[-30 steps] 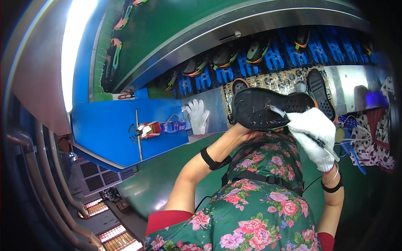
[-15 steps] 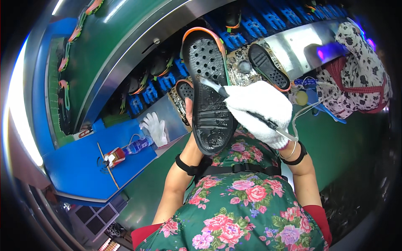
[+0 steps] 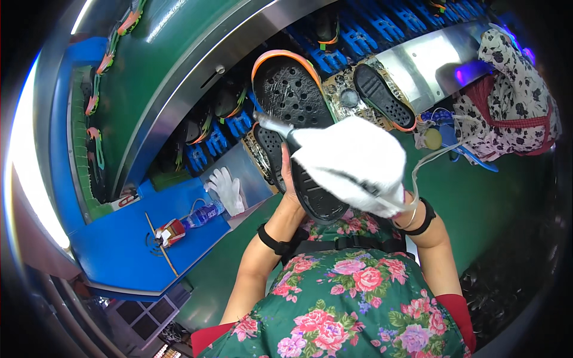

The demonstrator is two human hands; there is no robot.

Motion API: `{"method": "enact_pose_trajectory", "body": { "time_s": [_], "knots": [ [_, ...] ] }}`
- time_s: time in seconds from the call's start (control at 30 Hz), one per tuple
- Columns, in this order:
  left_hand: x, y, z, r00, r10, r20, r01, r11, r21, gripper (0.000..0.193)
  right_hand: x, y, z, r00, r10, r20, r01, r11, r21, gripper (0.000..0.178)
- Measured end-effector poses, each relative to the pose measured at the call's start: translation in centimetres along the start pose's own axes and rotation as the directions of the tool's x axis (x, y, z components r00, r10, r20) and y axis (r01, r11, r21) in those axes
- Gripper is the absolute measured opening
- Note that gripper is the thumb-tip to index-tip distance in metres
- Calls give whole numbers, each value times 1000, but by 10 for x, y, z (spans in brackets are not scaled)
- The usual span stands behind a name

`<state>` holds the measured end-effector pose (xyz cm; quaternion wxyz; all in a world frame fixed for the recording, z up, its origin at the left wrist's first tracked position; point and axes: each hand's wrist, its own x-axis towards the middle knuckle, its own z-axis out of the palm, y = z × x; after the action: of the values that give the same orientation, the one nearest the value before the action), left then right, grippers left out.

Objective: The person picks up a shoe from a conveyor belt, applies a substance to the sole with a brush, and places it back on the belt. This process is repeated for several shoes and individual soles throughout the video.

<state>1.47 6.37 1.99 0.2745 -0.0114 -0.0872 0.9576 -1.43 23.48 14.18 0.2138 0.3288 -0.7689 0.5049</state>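
My bare left hand (image 3: 287,170) grips a black shoe sole (image 3: 289,89) with an orange rim from its left side. The sole's perforated end points away from me, and its surface looks wet in places. My right hand (image 3: 355,164), in a white knitted glove, is closed on a brush (image 3: 276,124). The brush head lies across the sole's left edge, level with the holes; the glove hides much of the sole's near half. Beyond, a second sole (image 3: 382,92) rests on a stained board (image 3: 341,95). Another sole (image 3: 270,143) lies partly behind the held one.
On the blue table (image 3: 119,250) at left are a white glove (image 3: 227,190), a plastic bottle (image 3: 203,215), a red packet (image 3: 173,231) and a thin stick (image 3: 160,241). Shoe parts on blue racks (image 3: 358,42) line the far side. Patterned cloth (image 3: 516,89) hangs at right.
The brush has moved left, from the middle of the sole to its left edge. The sole is turned and tilted differently, and my gloved hand now covers more of it.
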Motion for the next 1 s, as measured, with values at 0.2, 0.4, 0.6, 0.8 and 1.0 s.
{"method": "enact_pose_trajectory", "body": {
  "time_s": [0.2,0.4,0.6,0.8,1.0],
  "knots": [
    [1,-1,9,968,-121,-218,50,951,-305,97,-14,-10,13,1000,11,-21,-18,949,-314,34],
    [15,6,20,999,33,13,-33,999,3,102,0,5,-9,999,38,-24,-39,997,-63,32],
    [33,11,34,986,4,164,-37,979,201,102,-11,-6,16,998,-17,-65,24,993,113,27],
    [34,14,40,996,81,-23,-76,982,172,104,-32,-2,32,985,168,-38,-157,964,214,32],
    [38,22,37,992,128,23,-128,992,-5,100,-28,4,11,999,-24,-26,24,999,33,46]
  ]
}}
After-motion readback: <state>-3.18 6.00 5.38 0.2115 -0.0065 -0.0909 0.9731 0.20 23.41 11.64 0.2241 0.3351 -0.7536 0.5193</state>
